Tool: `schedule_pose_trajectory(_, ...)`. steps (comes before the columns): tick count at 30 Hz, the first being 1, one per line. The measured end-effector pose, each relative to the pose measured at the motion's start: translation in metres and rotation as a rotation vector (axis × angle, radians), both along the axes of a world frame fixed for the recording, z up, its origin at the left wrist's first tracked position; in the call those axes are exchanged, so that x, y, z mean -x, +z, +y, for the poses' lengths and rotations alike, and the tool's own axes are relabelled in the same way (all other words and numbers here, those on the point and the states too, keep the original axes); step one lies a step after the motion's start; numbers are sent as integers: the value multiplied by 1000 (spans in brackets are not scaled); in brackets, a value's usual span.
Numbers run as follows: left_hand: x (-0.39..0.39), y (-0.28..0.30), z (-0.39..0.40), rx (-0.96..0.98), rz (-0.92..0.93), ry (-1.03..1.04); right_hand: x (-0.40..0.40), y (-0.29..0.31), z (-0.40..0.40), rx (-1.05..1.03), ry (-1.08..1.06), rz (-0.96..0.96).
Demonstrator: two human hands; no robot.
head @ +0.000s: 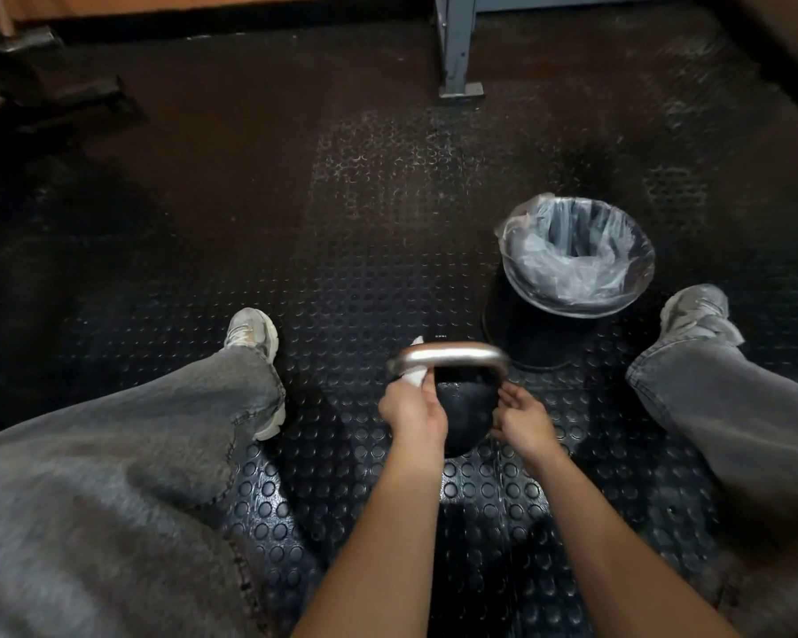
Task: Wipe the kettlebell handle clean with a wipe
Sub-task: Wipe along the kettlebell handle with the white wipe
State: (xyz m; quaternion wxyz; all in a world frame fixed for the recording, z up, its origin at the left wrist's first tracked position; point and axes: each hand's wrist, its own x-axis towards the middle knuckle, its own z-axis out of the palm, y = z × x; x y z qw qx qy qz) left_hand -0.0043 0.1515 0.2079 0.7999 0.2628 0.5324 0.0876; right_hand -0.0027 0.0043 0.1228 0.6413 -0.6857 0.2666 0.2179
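A seated person's left hand (411, 409) pinches a white wipe (414, 371) against the kettlebell (464, 414) handle (448, 354). The right hand (521, 419) curls its fingers at the handle's other end. The kettlebell stands on the floor just beside a lined bin (574, 269).

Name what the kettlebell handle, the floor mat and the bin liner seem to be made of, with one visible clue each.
Kettlebell handle: probably bare metal, silver-grey with a bright sheen.
Floor mat: likely black rubber, with raised round studs and dull gloss.
Bin liner: thin clear plastic film, crinkled, folded over the rim.

open studded floor (351, 250) ahead, lined bin (577, 260) close right, legs (194, 407) flanking
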Motion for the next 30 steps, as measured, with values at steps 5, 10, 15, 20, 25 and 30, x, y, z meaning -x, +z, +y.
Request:
schedule_pose_trajectory(5, 22, 9, -36, -530, 15, -385, 1, -2, -1, 41, 12, -15)
schedule_pose_trajectory(10, 19, -13, -22, -527, -28, -256, 3, 3, 0, 8, 5, -15)
schedule_pose_trajectory(15, 15, -12, 11, -192, 130, -146, 2, 5, 0, -6, 11, -21)
schedule_pose_trajectory(20, 19, -13, 16, -261, 193, -417, 2, 2, 0, 2, 8, -14)
schedule_pose_trajectory(25, 3, 16, -23, -207, 18, -126, 4, 4, 0, 22, 12, -12)
schedule_pose_trajectory(30, 29, 0, -38, -505, -27, -382, 4, 2, -2, 33, 9, -20)
